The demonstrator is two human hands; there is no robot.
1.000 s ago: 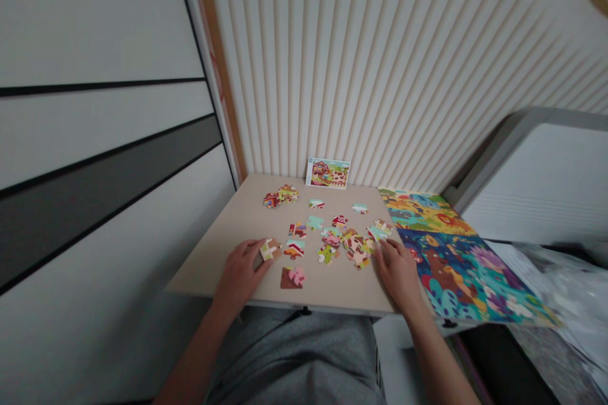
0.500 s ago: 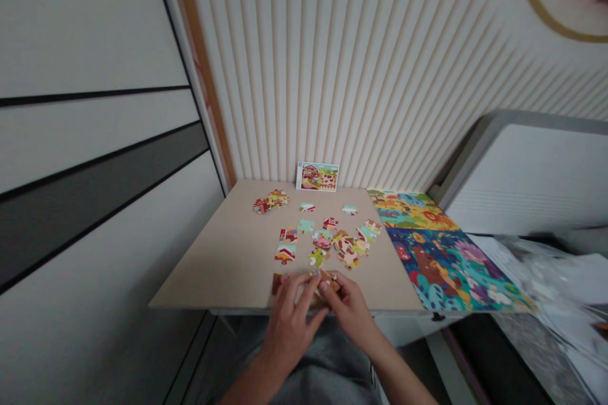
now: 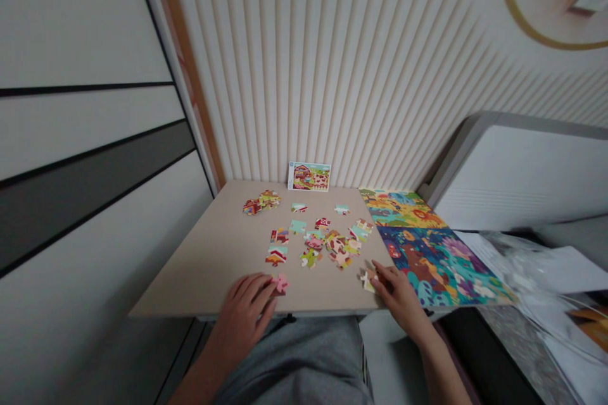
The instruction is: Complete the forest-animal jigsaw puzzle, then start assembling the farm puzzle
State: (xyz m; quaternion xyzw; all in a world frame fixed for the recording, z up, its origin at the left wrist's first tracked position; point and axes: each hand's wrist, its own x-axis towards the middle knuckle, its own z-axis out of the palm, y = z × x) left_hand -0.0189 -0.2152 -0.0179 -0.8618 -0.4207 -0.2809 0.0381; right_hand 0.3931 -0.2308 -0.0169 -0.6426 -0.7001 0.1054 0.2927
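Note:
Near the table's front edge, my left hand (image 3: 247,305) rests with its fingertips on a dark red and pink puzzle piece (image 3: 281,284), its fingers stretched out close together. Farther right, my right hand (image 3: 396,294) has its fingers at a pale puzzle piece (image 3: 367,280) by the front edge, thumb and fingers around its right side. Two joined-looking pieces (image 3: 277,247) lie above my left hand. Several mixed pieces (image 3: 338,247) form a loose cluster at the middle right. A small picture card (image 3: 309,176) of a farm stands against the wall.
A small pile of pieces (image 3: 270,199) lies at the back left of the beige table (image 3: 204,253). Two colourful finished pictures (image 3: 408,209) (image 3: 441,266) cover its right side. Beyond them are clear plastic wrapping (image 3: 513,266) and papers.
My hands were together over a piece at the front edge; now they are apart. My right hand has moved right with the pale piece, my left hand slightly left. The view has shifted a little.

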